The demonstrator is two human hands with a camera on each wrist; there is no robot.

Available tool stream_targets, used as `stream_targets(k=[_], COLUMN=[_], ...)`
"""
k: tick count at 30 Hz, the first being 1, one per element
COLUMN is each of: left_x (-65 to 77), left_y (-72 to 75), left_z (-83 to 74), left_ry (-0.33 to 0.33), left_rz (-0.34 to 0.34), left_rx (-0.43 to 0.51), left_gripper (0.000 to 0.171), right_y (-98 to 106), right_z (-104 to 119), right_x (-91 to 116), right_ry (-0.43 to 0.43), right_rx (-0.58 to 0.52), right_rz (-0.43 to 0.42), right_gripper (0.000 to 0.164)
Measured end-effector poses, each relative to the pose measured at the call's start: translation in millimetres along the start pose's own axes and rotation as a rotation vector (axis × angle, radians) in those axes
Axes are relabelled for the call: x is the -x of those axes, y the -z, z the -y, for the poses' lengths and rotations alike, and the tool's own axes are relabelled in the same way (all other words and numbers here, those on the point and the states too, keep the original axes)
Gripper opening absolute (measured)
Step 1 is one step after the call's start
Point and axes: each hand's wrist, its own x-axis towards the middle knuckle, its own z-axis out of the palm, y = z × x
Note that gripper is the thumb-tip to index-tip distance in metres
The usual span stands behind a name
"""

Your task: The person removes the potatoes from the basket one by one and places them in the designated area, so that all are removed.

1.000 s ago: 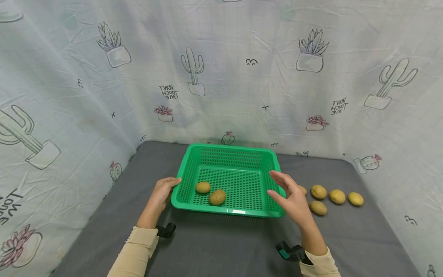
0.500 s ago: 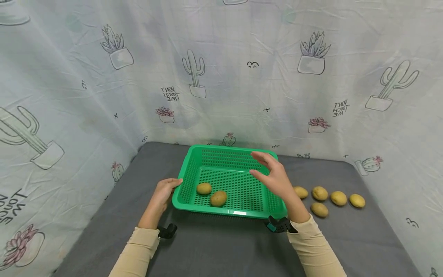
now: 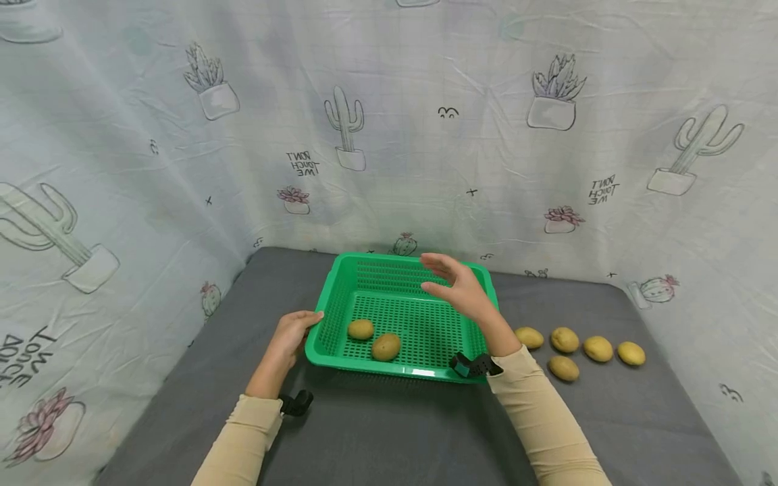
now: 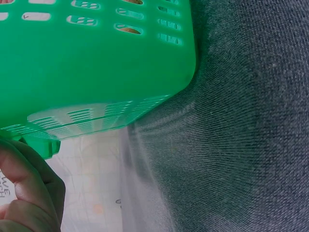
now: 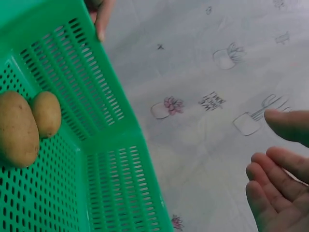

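Note:
A green slotted plastic basket [image 3: 365,365] sits on the grey cloth, with two potatoes inside, a smaller potato [image 3: 361,329] and a larger potato [image 3: 385,347], both toward its left. My left hand [image 3: 292,337] grips the basket's left rim, thumb on top and the other fingers underneath; in the left wrist view its curled fingers [image 4: 34,188] show below the basket wall. Above the basket's right half hovers my right hand [image 3: 458,287], thumb spread from the fingers and nothing held. The right wrist view shows that palm with its fingers [image 5: 280,181] loosely bent.
Several potatoes lie on the cloth right of the basket, among them a potato [image 3: 529,337] near the basket and a potato [image 3: 631,354] farthest right. A white curtain [image 3: 413,135] with cactus drawings hangs behind and around the grey table [image 3: 377,432].
My right hand has moved left and away from me, from the basket's right rim to over its inside. The left hand keeps its grip on the rim, and both potatoes inside stay put.

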Motion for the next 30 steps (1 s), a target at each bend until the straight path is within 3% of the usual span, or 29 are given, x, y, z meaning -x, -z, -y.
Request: stream_targets(k=[8,15,22,30], left_x=[-0.4,-0.4,-2.3,-1.5], left_y=[-1.9,-2.1,-2.4,-0.1], left_z=[6.5,7.3,8.2,3.6], left_ry=[0.004,0.004,0.002,-0.007], left_rz=[0.0,-0.005,0.0,-0.006], left_rx=[0.002,0.011,0.009,0.014], left_gripper=[0.037,0.036,0.035,0.034], right_y=[-8.2,-23.2,-33.0,-33.9], right_z=[-13.9,-11.8,-28.9,-45.4], right_x=[-20.0,-37.3,-42.5,-42.0], right_ry=[0.033,0.058,-0.03,-0.131], right_rx=[-0.073,-0.087,-0.056,-0.005], right_rz=[0.103,0.146,0.203,0.408], right_gripper=[0.056,0.054,0.056,0.058])
